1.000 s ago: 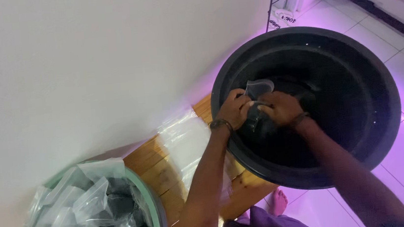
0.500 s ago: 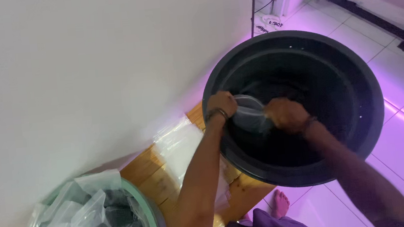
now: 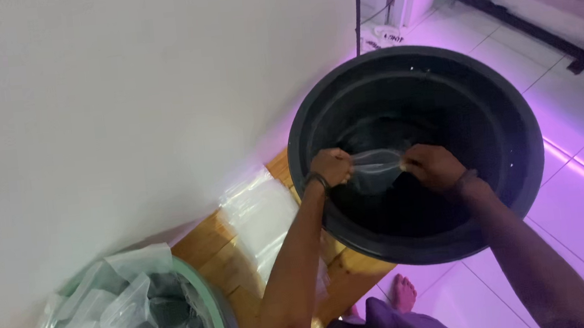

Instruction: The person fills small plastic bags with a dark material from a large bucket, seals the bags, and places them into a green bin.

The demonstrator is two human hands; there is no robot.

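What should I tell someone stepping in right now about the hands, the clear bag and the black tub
Left hand: fingers pinch one end of the clear plastic bag.
Right hand: fingers pinch the other end, so the bag is stretched between both hands.
Bag hangs inside the black tub, which sits on the wooden bench.
Done: filled bags lie piled in the green basin.
Left: flat clear bags on the bench; whether the held bag has anything in it cannot be told.

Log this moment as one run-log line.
left hand: grips clear plastic bag | right hand: grips bag's other end | place: inside black tub
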